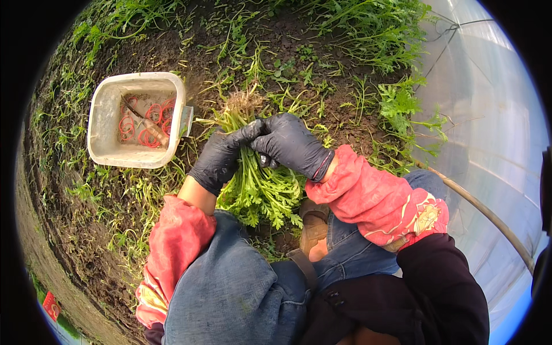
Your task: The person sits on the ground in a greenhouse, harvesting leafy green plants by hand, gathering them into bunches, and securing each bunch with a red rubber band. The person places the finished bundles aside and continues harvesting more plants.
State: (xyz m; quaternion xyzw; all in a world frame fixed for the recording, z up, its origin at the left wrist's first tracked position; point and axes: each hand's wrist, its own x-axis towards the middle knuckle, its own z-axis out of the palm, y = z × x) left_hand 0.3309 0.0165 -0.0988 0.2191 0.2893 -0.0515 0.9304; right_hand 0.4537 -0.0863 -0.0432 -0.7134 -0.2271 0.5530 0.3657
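A bunch of leafy greens hangs between my two hands, its pale root ends pointing away from me and its leaves toward my knees. My left hand, in a black glove, is closed around the stems from the left. From the right, my right hand, gloved the same way, grips the stems close to the roots. The thumbs and fingers of both hands meet over the stems. Some fingertips are hidden behind the bunch.
Left of my hands, a whitish plastic tub holds a wooden-handled knife and several red bands. Uncut greens grow at the far right. Plastic sheeting and a bent pole border the right side. Loose stems litter the soil.
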